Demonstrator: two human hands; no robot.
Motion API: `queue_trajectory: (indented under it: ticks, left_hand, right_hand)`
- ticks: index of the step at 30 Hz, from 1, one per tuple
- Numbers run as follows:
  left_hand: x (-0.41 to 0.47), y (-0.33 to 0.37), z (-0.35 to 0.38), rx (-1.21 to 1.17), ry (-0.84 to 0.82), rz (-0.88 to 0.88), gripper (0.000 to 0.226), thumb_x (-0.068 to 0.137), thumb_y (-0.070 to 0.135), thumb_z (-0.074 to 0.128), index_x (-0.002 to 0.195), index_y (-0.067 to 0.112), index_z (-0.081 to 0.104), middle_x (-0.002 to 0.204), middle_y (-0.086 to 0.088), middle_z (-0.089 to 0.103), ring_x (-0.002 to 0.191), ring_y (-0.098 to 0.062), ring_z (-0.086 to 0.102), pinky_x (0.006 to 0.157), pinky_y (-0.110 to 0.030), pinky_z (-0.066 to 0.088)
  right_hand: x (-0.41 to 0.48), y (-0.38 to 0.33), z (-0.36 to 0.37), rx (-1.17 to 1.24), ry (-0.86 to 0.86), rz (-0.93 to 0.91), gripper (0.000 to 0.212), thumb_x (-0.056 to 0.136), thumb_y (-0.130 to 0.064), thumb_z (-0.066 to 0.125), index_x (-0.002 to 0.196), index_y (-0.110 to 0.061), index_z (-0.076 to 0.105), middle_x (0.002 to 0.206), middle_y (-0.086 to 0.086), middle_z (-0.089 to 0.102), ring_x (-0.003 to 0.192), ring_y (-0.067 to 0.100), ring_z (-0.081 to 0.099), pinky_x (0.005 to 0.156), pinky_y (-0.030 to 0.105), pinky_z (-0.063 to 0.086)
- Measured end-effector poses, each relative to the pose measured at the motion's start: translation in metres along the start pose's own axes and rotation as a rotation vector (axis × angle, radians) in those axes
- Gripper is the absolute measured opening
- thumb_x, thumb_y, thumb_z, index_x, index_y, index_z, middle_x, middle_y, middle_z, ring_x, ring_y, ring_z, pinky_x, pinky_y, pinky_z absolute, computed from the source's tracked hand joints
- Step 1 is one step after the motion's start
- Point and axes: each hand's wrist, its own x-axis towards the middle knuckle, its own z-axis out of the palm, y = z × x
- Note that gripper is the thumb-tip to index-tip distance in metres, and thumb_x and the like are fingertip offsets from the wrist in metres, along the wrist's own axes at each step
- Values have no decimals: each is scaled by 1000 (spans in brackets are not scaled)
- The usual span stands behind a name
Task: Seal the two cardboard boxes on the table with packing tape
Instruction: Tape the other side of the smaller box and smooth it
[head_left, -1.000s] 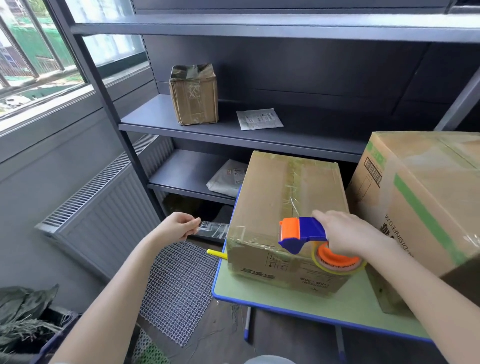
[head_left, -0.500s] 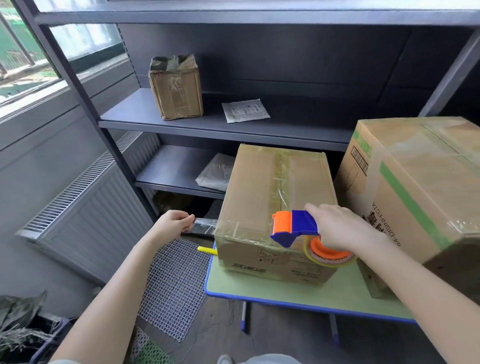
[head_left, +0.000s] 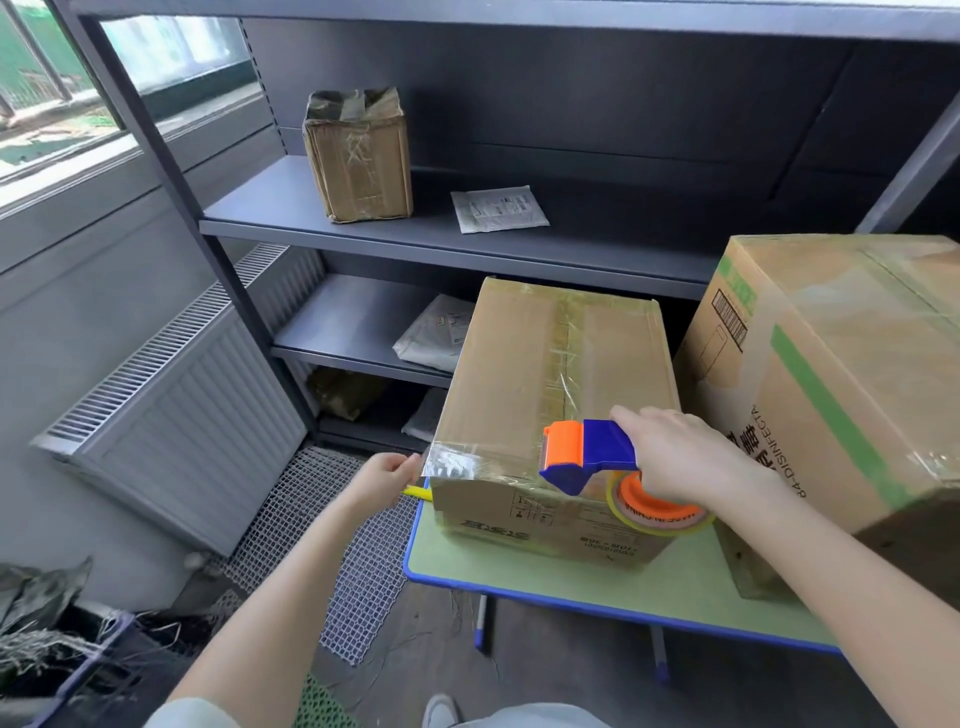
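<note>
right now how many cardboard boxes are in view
3: small box on the upper shelf, medium box at the table's left end, big box at its right. A brown shape below the lower shelf may be another.

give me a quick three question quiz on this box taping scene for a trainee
1. True or false: the right hand grips the tape dispenser at the smaller box's near edge.
2. The left hand pinches: A the free tape end, B a pair of scissors, C a marker pen?
3. Fill in: the larger box with the green stripe stands to the smaller box's ____.
Key: 1 true; 2 A; 3 right.
</note>
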Motion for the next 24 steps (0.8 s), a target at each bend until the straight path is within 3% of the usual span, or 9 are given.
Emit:
queue_trajectory:
  ticks: [6, 10, 11, 13, 15, 17, 20, 22, 24]
  left_hand:
    - [7, 6, 17, -156, -103, -111, 34, 100, 20, 44, 68, 12, 38, 52, 2, 32, 36, -5, 23, 37, -16, 22]
    - [9, 11, 12, -89, -112, -151, 27, 98, 27, 47, 80, 7, 47, 57, -1, 40, 44, -10, 29, 44, -22, 26]
    - [8, 12, 12, -41, -123, -162, 29, 98, 31, 46, 89, 3, 52, 62, -6, 48, 47, -14, 40, 47, -26, 34]
    - [2, 8, 12, 129, -180, -200, 50, 97, 43, 40, 115, -1, 52, 98, -22, 63, 81, -32, 63, 70, -40, 50]
    - [-6, 3, 14, 311, -186, -207, 53, 96, 50, 35, 117, 4, 49, 115, -18, 60, 91, -27, 59, 79, -38, 47]
    - [-11, 6, 20, 345, 36, -61, 26, 98, 31, 39, 98, 9, 52, 102, -9, 59, 75, -15, 50, 71, -32, 42]
    - [-28, 23, 23, 184, 470, 361, 22, 90, 4, 42, 107, 8, 56, 106, -2, 58, 94, -14, 53, 82, -27, 42]
    - [-46, 37, 25, 292, 525, 718, 37, 86, 16, 47, 120, 7, 57, 119, -1, 59, 112, -11, 51, 97, -27, 39]
    - [-56, 48, 37, 535, 479, 886, 52, 81, 33, 58, 126, 7, 56, 128, -3, 58, 120, -13, 51, 104, -30, 38]
  right_hand:
    - [-1, 0, -2, 15, -8, -24, 39, 78, -12, 61, 98, -26, 32, 97, 4, 49, 81, 18, 38, 67, 28, 31]
    - [-2, -2, -3, 26, -23, -24, 46, 77, -13, 66, 112, -22, 37, 105, 4, 51, 85, 17, 37, 70, 29, 33]
    - [-2, -2, -4, 25, -20, -24, 44, 78, -13, 65, 111, -22, 37, 106, 4, 51, 85, 17, 36, 70, 29, 33]
    - [-4, -3, -6, -1, -19, -36, 43, 79, -14, 65, 111, -21, 37, 106, 4, 50, 85, 17, 36, 71, 29, 33]
    - [-6, -2, -6, -26, -12, -40, 43, 80, -15, 64, 113, -20, 38, 107, 4, 51, 87, 17, 38, 72, 29, 33]
    - [-7, -2, -6, -30, -4, -30, 40, 81, -14, 62, 113, -19, 38, 109, 6, 52, 92, 20, 44, 72, 29, 33]
    - [-7, -3, -5, -43, 1, -22, 38, 83, -15, 61, 113, -18, 38, 110, 7, 52, 97, 23, 47, 73, 29, 34]
    - [-6, -5, -5, -53, -4, -14, 41, 83, -16, 62, 116, -18, 38, 112, 7, 52, 103, 25, 49, 75, 30, 34]
    - [-5, -7, -6, -63, -12, -7, 41, 84, -16, 61, 118, -17, 38, 113, 8, 52, 107, 26, 49, 75, 30, 33]
